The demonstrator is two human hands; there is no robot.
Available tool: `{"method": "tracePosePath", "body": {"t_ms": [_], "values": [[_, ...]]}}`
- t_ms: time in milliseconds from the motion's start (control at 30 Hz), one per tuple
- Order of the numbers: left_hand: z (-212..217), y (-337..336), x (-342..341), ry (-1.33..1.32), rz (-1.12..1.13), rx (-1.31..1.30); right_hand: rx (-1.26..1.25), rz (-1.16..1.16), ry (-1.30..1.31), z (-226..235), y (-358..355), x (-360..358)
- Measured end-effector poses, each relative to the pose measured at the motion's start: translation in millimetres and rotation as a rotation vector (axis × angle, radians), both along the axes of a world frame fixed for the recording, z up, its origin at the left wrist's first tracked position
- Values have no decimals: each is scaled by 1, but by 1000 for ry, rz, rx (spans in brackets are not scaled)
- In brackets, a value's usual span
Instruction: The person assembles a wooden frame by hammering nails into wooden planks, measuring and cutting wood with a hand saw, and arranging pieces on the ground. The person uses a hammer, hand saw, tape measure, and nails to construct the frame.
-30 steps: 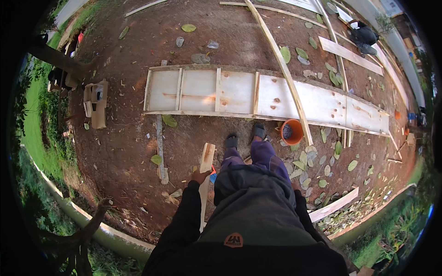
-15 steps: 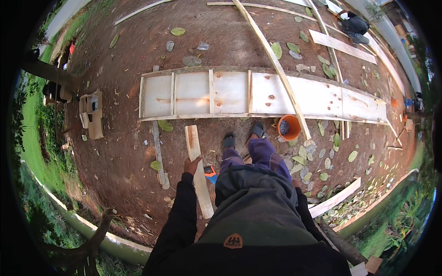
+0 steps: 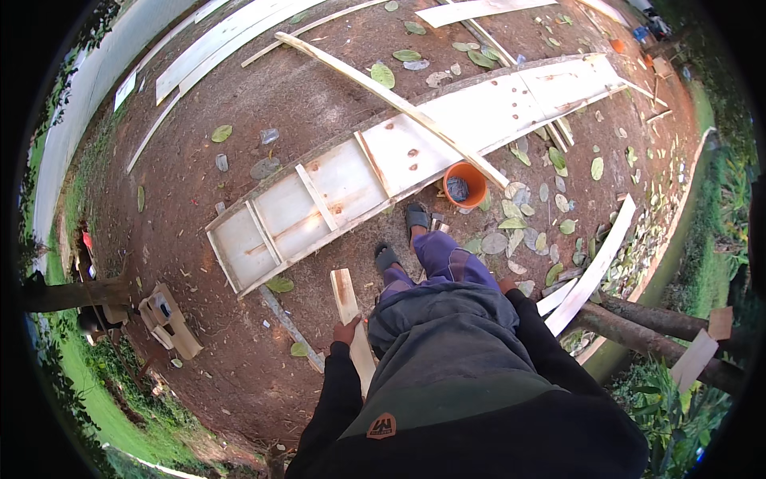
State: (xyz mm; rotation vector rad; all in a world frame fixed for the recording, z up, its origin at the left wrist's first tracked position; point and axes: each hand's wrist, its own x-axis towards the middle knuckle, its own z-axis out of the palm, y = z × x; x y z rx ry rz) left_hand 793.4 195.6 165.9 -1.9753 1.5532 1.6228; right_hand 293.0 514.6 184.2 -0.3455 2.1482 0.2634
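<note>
My left hand grips the edge of a short wooden plank beside my left leg. The plank's lower end is hidden by my jacket. At my right hip, my right hand hangs low, and its fingers are too small and hidden to read. In front of my feet lies a long panel of pale sheet, framed with battens and cross-pieces. An orange bucket with grey contents stands against its near edge. A long wooden strip slants across the panel, its near end beside the bucket.
Fallen leaves litter the dirt around the bucket. A cardboard box sits at the left, near a tree trunk. Long boards lie at the far left. On the right, a pale plank rests near logs.
My view has turned left, so the panel now slants up to the right. My left hand still holds the plank. The orange-and-blue saw beside it is now almost wholly hidden.
</note>
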Motion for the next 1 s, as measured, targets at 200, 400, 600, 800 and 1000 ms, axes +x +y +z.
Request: {"method": "tracePosePath", "body": {"t_ms": [200,400,600,800,1000], "values": [[-7,-46,19,-79,-135,8,-171,59,-66,-17,12,35],[30,-81,-15,32,-114,-34,-254,-40,-45,-44,57,42],[62,-98,-41,57,-98,-23,-226,-147,-15,-19,47,50],[44,-91,-56,-27,-179,-71,-275,-228,29,-12,57,42],[33,-64,-90,-19,-174,36,-475,-358,120,-13,110,18]]}}
